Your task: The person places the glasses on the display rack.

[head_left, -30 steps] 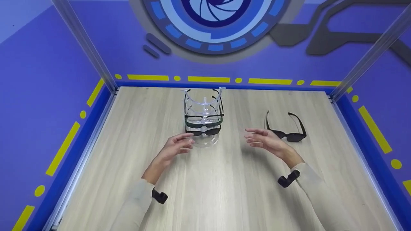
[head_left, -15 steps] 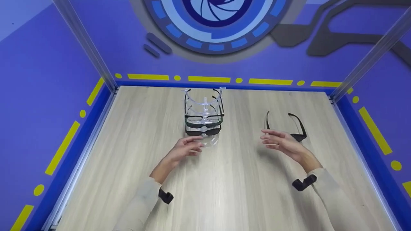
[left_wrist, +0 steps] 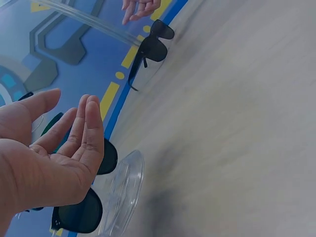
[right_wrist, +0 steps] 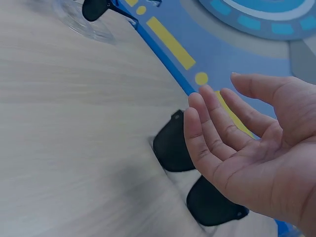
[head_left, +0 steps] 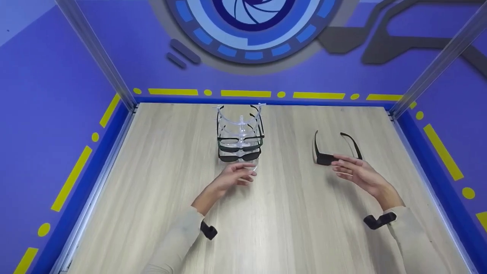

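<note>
A pair of black sunglasses [head_left: 324,159] lies on the table at the right, temples unfolded and pointing to the back. My right hand [head_left: 359,172] hovers in front of it and hides one lens; the fingers are loosely bent and hold nothing. Toward the middle stands a clear display rack [head_left: 242,120] bearing several pairs of glasses, the lowest being dark sunglasses [head_left: 251,156]. My left hand [head_left: 233,178] is just before the rack's base [left_wrist: 129,190], with relaxed fingers and nothing in them.
The wood-grain table [head_left: 274,228] is bounded by a blue back wall [head_left: 114,57] and side walls with yellow marks. Metal posts [head_left: 101,53] stand at the back corners.
My right hand has moved right, from beside the loose sunglasses to in front of their right lens. The left hand has slid right across the front of the rack.
</note>
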### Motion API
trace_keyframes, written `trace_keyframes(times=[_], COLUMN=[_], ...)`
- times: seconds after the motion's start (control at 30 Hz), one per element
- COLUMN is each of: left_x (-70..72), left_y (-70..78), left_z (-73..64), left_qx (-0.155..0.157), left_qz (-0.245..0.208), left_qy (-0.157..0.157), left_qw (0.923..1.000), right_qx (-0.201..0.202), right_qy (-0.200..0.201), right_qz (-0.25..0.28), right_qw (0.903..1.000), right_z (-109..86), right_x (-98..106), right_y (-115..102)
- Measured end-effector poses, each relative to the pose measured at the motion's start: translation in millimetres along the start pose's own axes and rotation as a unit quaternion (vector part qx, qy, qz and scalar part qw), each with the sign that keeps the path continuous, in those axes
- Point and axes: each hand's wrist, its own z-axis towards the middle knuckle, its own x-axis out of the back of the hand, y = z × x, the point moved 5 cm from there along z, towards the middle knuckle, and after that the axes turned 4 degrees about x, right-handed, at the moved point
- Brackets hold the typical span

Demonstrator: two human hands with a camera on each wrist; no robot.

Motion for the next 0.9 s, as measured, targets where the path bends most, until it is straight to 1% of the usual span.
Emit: trace_keyframes(times=[0.2,0.37,0.53,0.7,0.8,0.9], left_x=[-18.5,-29.5,-37.4,-46.2,-49.5,-52.9], left_y=[0.0,-2.6,-3.7,-4.7,-6.5,-7.1], left_z=[15.4,27.5,36.5,47.1,53.1,59.2], left_qx=[0.003,-0.002,0.003,0.01,0.017,0.02], left_qz=[-0.008,-0.022,-0.031,-0.038,-0.039,-0.04], left_qy=[-0.019,-0.034,-0.033,-0.039,-0.038,-0.036], left_qw=[0.9998,0.9992,0.999,0.9985,0.9984,0.9984], right_qx=[0.015,0.018,0.009,0.01,0.005,-0.004], right_qy=[-0.001,0.009,0.013,0.021,0.019,0.024], right_qz=[0.032,0.063,0.096,0.114,0.133,0.141], right_qw=[0.9994,0.9978,0.9953,0.9932,0.9909,0.9897], right_z=[-15.2,-26.0,-33.0,-39.5,-40.4,-40.0], right_x=[21,34,44,58,65,71], right_y=[1,5,11,15,18,21])
